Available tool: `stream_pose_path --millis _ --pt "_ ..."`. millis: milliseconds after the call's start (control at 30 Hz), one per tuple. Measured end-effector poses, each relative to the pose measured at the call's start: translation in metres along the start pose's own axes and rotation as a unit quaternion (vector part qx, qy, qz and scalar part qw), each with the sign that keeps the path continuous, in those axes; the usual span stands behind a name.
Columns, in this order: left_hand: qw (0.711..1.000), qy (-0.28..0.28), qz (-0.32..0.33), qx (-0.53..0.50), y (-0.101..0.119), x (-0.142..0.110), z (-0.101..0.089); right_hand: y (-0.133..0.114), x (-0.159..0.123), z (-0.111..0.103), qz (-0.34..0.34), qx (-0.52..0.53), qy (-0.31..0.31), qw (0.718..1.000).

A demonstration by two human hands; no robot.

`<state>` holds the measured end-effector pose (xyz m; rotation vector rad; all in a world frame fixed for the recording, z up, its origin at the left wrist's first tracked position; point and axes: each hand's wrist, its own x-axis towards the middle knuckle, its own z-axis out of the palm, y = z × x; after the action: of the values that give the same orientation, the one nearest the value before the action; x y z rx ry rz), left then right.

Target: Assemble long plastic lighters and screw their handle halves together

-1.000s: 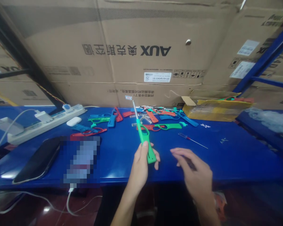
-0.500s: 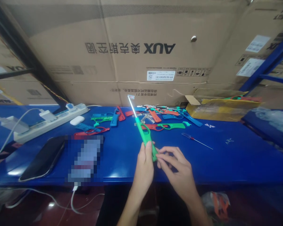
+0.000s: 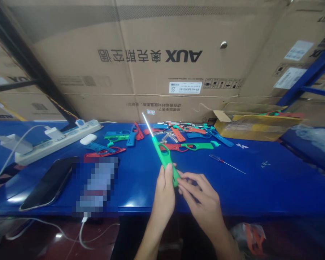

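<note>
A green long-nosed lighter (image 3: pixel 165 156) with a shiny metal tube is held at a slant above the table's front part, its tip pointing up and to the left. My left hand (image 3: pixel 164 187) is closed around its handle, thumb on top. At the handle's lower end, the fingers of my right hand (image 3: pixel 202 193) are bent and pinched against the lighter. Whether a small part sits between those fingertips is hidden. Beyond the hands lie a red and green lighter body (image 3: pixel 200 146), a pile of small metal parts (image 3: pixel 169 136) and a thin screwdriver (image 3: pixel 227 164).
Blue and red lighter shells (image 3: pixel 131 137) lie at the back left. A white power strip (image 3: pixel 59 141), a dark phone (image 3: pixel 50 184) and a blurred-out phone (image 3: pixel 97 184) are on the left. A yellow-taped carton (image 3: pixel 254 126) holds coloured parts at the back right. Cardboard (image 3: pixel 151 29) walls the back.
The lighter's tip has shifted slightly left and down as the lighter tilts. Both hands keep their grip, and the right fingers have moved a little at the handle's end.
</note>
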<state>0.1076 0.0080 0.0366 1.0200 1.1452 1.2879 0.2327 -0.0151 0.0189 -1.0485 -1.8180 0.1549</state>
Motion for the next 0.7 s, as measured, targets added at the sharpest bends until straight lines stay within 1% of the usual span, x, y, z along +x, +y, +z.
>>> stream_pose_path --millis 100,167,267,333,400,500,600,633,700 --pt "1.000 0.015 -0.019 -0.018 0.000 0.002 -0.001 0.000 -0.001 0.001 -0.028 -0.043 0.005 0.999" --pt "0.999 0.020 -0.028 -0.028 -0.001 0.003 -0.001 -0.001 -0.001 0.001 -0.036 -0.068 -0.011 0.997" --pt "0.998 0.020 -0.040 -0.035 -0.002 0.003 -0.002 -0.002 -0.002 0.002 -0.029 -0.094 -0.036 0.994" --pt "0.998 0.026 -0.046 -0.025 -0.004 0.004 -0.003 -0.002 -0.004 0.004 -0.027 -0.101 -0.020 0.994" --pt "0.998 0.044 -0.042 -0.002 -0.006 0.004 -0.004 -0.001 -0.005 0.006 -0.033 -0.104 0.000 0.994" --pt "0.998 0.059 -0.033 0.016 -0.006 0.003 -0.005 -0.001 -0.007 0.007 -0.032 -0.097 -0.013 0.995" --pt "0.998 0.039 -0.041 -0.008 -0.003 0.002 -0.002 -0.004 -0.008 0.003 -0.010 -0.075 -0.031 0.997" --pt "0.999 0.025 -0.040 -0.023 -0.002 0.002 -0.001 -0.004 -0.007 0.000 0.003 -0.064 -0.026 0.998" --pt "0.998 -0.005 -0.027 -0.051 0.002 0.002 0.002 0.000 -0.003 -0.009 0.038 -0.050 0.009 0.998"
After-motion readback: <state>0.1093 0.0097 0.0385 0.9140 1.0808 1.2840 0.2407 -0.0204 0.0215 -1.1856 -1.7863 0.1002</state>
